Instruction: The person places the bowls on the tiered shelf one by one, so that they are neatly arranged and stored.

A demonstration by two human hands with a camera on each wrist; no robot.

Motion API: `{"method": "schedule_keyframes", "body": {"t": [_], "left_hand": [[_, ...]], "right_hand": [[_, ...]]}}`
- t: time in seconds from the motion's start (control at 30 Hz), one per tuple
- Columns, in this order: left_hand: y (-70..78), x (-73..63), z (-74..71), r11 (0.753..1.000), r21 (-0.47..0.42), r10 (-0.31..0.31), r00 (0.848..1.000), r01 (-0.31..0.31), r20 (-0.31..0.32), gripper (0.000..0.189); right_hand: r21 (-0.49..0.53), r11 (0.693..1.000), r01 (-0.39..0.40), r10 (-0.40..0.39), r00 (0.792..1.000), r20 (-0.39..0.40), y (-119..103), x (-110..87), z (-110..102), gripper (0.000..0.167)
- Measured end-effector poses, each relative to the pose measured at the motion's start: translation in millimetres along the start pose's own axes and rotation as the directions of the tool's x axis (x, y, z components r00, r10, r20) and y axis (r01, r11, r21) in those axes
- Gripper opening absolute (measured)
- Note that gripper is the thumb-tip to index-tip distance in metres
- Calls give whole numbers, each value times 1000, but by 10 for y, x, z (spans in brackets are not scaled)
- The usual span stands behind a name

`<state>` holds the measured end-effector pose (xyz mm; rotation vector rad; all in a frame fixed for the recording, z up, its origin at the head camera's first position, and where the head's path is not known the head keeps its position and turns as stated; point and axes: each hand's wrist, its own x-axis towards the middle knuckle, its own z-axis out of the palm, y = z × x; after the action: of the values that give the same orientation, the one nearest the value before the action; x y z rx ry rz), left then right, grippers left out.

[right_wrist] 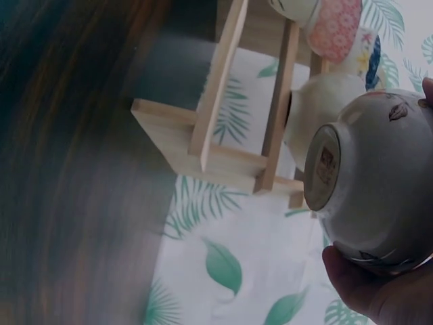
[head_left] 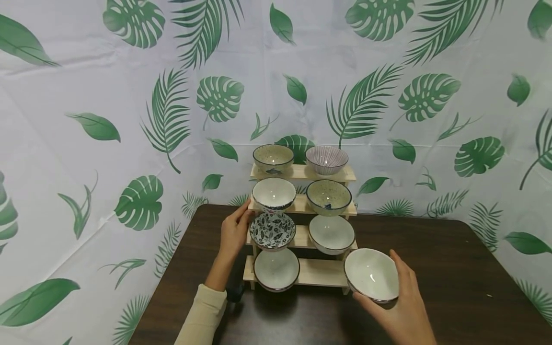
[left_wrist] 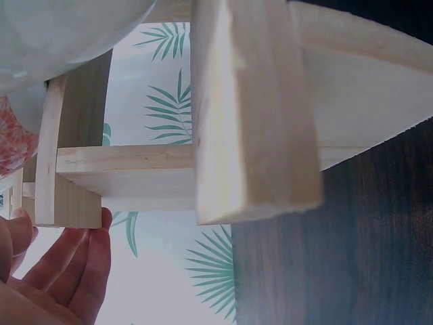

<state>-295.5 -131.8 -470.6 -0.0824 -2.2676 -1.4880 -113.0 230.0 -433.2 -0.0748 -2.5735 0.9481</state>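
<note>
A four-tier wooden rack (head_left: 322, 273) stands on the dark table. At its left side, my left hand (head_left: 234, 234) holds the end of an upper tier; in the left wrist view its fingers (left_wrist: 91, 271) are at the end of a wooden piece. My right hand (head_left: 405, 299) grips a white bowl (head_left: 372, 273) between thumb and fingers, in front of the rack's lower right end. The bowl is tilted, its inside facing the head camera; its footed underside (right_wrist: 379, 183) shows in the right wrist view. A white bowl (head_left: 277, 269) sits on the lowest tier's left.
Above are a black-and-white floral bowl (head_left: 273, 231), a white bowl (head_left: 332, 234), a white bowl with patterned outside (head_left: 274, 194), two speckled green bowls (head_left: 328, 195) and a pink-striped bowl (head_left: 327, 159). Leaf-print cloth (head_left: 267, 105) hangs behind the table (head_left: 431, 258).
</note>
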Motion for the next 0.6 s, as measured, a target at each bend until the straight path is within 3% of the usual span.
{"method": "schedule_keyframes", "body": {"t": [0.6], "left_hand": [[-9, 5, 7, 1000, 13, 4, 1000, -4, -4, 37]], "right_hand": [[30, 997, 75, -76, 997, 18, 61, -45, 187, 124]]}}
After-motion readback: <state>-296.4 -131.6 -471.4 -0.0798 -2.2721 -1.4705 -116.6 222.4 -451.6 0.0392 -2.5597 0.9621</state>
